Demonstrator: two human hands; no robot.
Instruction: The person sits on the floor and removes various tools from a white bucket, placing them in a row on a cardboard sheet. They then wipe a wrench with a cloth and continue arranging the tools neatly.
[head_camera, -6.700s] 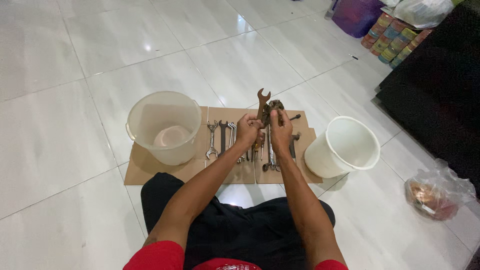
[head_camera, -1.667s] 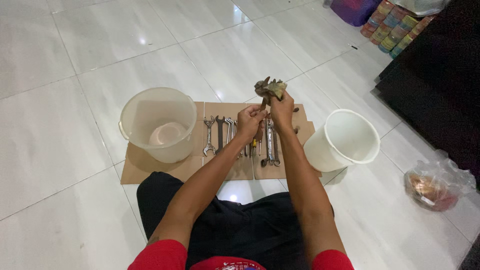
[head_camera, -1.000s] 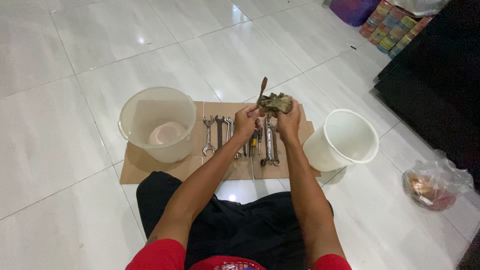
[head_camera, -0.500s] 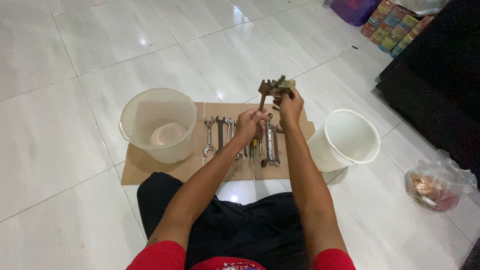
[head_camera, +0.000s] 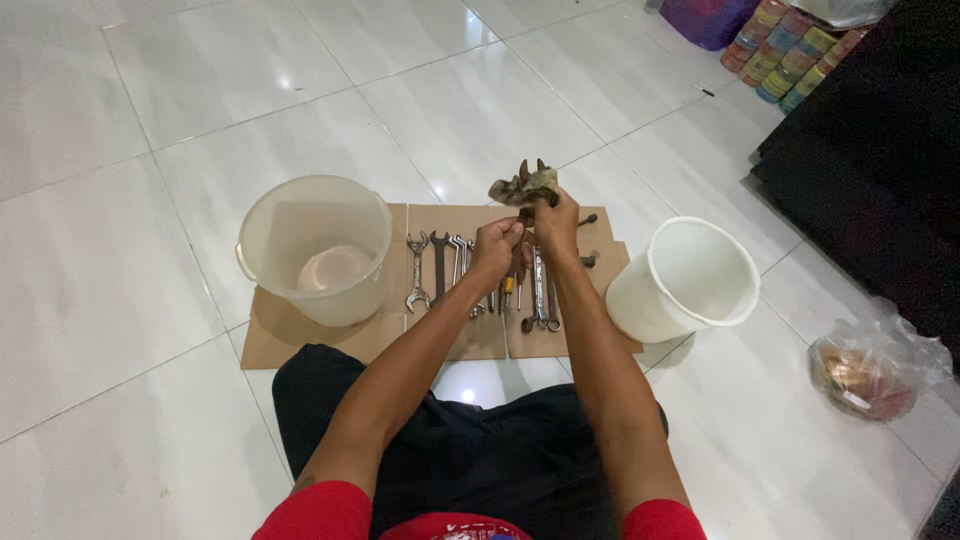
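2 hands (head_camera: 528, 232) gripping wrench (head_camera: 528, 172) in rag (head_camera: 522, 190), 2 buckets (head_camera: 318, 248) empty

The floor (head_camera: 120, 250) is laid with large glossy white tiles with thin dark grout lines, and small bright spots of overhead light reflect off them. A dark piece of furniture (head_camera: 880, 170) fills the upper right corner. Beside it stand a stack of colourful round tins (head_camera: 790, 55) and a purple container (head_camera: 705, 18) at the top edge.
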